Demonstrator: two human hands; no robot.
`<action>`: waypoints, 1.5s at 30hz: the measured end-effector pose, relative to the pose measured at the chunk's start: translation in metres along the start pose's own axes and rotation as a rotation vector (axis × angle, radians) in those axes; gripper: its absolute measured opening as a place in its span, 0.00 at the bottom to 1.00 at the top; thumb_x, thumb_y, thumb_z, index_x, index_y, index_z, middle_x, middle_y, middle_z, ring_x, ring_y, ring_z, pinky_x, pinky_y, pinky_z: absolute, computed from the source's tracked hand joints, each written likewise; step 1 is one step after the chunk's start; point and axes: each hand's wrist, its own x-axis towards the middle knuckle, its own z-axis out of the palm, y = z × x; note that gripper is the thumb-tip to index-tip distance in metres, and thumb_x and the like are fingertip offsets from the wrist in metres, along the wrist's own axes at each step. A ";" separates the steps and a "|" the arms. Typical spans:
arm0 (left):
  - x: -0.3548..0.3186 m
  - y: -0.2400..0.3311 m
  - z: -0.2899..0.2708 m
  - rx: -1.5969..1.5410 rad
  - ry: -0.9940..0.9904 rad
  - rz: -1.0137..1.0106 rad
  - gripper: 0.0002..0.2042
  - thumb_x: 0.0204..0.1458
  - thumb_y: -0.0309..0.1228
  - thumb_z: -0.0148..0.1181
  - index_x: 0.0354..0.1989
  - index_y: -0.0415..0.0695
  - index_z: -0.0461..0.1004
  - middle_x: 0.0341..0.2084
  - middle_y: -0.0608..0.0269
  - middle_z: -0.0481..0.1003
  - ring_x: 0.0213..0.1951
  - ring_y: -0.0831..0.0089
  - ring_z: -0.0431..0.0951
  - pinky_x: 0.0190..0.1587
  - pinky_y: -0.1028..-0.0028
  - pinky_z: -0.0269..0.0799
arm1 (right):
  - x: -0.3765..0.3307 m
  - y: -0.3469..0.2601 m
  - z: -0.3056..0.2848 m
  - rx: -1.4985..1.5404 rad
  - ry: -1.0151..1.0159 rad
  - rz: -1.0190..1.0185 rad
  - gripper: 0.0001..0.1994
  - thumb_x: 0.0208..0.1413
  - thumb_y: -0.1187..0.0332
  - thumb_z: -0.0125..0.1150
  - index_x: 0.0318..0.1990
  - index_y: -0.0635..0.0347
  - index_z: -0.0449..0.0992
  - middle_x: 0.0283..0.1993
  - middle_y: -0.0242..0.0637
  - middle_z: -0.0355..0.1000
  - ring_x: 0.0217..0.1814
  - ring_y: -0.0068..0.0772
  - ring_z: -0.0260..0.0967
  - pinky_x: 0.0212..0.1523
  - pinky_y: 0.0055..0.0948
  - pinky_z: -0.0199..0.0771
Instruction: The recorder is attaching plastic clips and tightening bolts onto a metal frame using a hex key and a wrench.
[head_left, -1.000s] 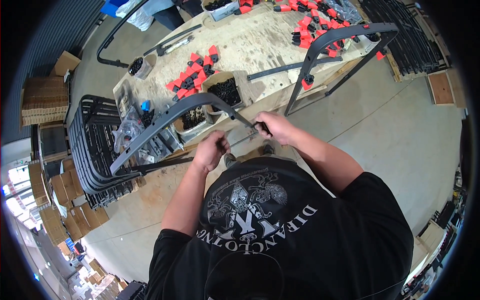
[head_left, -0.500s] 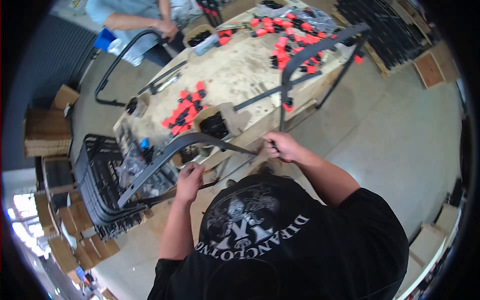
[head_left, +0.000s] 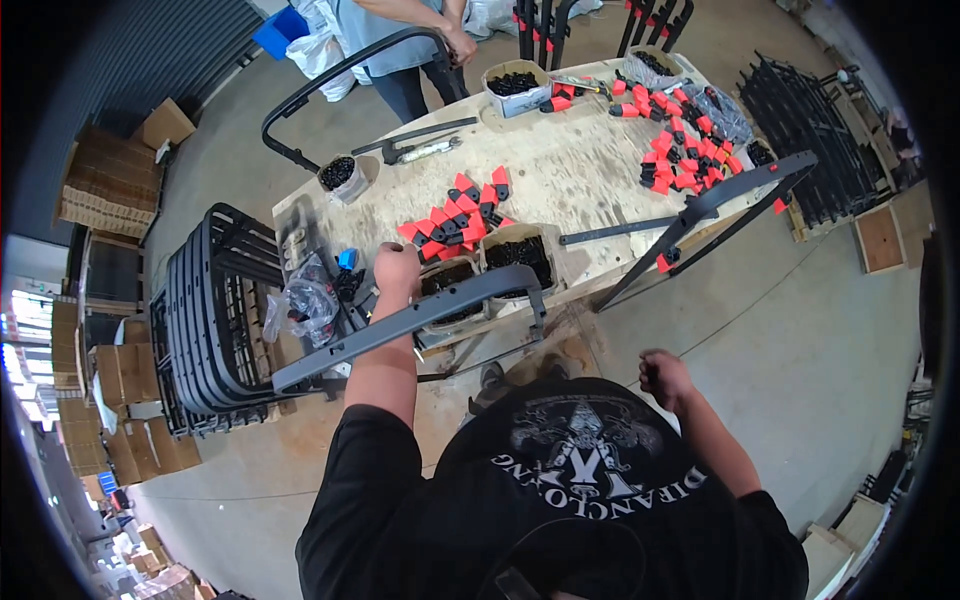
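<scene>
A dark grey curved tube frame (head_left: 455, 300) stands at the near edge of the wooden table. One of its bars crosses in view over my left forearm. Beyond that bar is my left hand (head_left: 397, 270), its fingers curled, beside a box of small black parts (head_left: 437, 276) and a pile of red-and-black pieces (head_left: 455, 222). What it holds, if anything, is hidden. My right hand (head_left: 666, 380) is closed in the air to the right of my body, apart from the frame; its contents cannot be made out. Another box of black parts (head_left: 520, 262) sits just right of the first.
Across the wooden table (head_left: 400, 190), a person in a blue-grey shirt stands by another curved frame (head_left: 350, 58). A second red-and-black pile (head_left: 690, 150) lies far right, near a frame (head_left: 720, 190) leaning at the edge. Stacked black frames (head_left: 205, 310) stand at left.
My left hand has left the near part of the frame and reached forward to the parts boxes. My right hand has drawn away from the frame, to the right. The view has shifted.
</scene>
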 end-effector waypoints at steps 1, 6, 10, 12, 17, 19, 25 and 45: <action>0.014 -0.005 0.005 -0.019 -0.013 -0.003 0.20 0.50 0.41 0.60 0.43 0.36 0.79 0.39 0.40 0.81 0.44 0.46 0.82 0.50 0.56 0.75 | -0.010 0.005 -0.001 -0.011 0.019 -0.008 0.07 0.61 0.67 0.52 0.43 0.58 0.70 0.27 0.31 0.64 0.23 0.28 0.59 0.24 0.28 0.59; 0.078 -0.015 0.036 0.065 -0.184 -0.188 0.27 0.51 0.49 0.61 0.48 0.35 0.79 0.50 0.40 0.78 0.54 0.48 0.78 0.56 0.58 0.73 | -0.056 0.033 -0.006 -0.128 0.230 0.018 0.10 0.63 0.68 0.49 0.47 0.61 0.72 0.23 0.35 0.68 0.18 0.29 0.61 0.19 0.29 0.58; 0.116 -0.024 0.076 0.086 -0.342 -0.238 0.32 0.50 0.57 0.62 0.51 0.39 0.79 0.54 0.44 0.77 0.57 0.51 0.77 0.59 0.59 0.73 | -0.076 0.064 -0.006 -0.371 0.393 -0.017 0.09 0.62 0.66 0.53 0.38 0.60 0.78 0.22 0.33 0.69 0.17 0.27 0.59 0.17 0.28 0.56; 0.128 -0.028 0.098 -0.050 -0.287 -0.234 0.31 0.48 0.56 0.66 0.46 0.37 0.82 0.50 0.43 0.79 0.54 0.51 0.79 0.56 0.60 0.74 | -0.090 0.073 -0.004 -0.463 0.372 -0.089 0.09 0.61 0.68 0.55 0.40 0.61 0.80 0.26 0.34 0.73 0.24 0.25 0.65 0.24 0.27 0.63; 0.141 -0.073 0.105 -0.421 -0.312 -0.370 0.30 0.45 0.51 0.68 0.40 0.30 0.81 0.43 0.44 0.82 0.46 0.59 0.83 0.50 0.63 0.76 | -0.077 0.088 -0.018 -0.701 0.270 -0.230 0.10 0.61 0.68 0.56 0.40 0.62 0.81 0.29 0.35 0.75 0.27 0.25 0.68 0.32 0.26 0.68; 0.124 -0.034 0.086 -0.420 -0.362 -0.341 0.30 0.44 0.49 0.68 0.39 0.28 0.81 0.41 0.44 0.82 0.44 0.63 0.83 0.48 0.64 0.76 | -0.080 0.093 -0.022 -0.758 0.288 -0.269 0.10 0.61 0.67 0.56 0.40 0.62 0.81 0.29 0.36 0.75 0.28 0.25 0.69 0.33 0.26 0.69; 0.081 -0.049 0.019 -0.561 -0.192 -0.244 0.20 0.46 0.46 0.67 0.31 0.37 0.81 0.28 0.54 0.80 0.30 0.63 0.80 0.32 0.66 0.75 | -0.061 0.056 -0.002 -0.339 0.290 -0.061 0.09 0.62 0.66 0.55 0.43 0.61 0.76 0.23 0.32 0.67 0.20 0.26 0.61 0.20 0.28 0.60; -0.214 0.035 -0.007 -1.037 -1.579 -0.399 0.16 0.59 0.40 0.64 0.46 0.42 0.72 0.21 0.77 0.59 0.23 0.83 0.55 0.25 0.80 0.51 | 0.016 -0.047 0.158 -0.229 -0.563 -0.081 0.12 0.66 0.60 0.56 0.42 0.61 0.75 0.24 0.28 0.65 0.21 0.19 0.57 0.21 0.25 0.56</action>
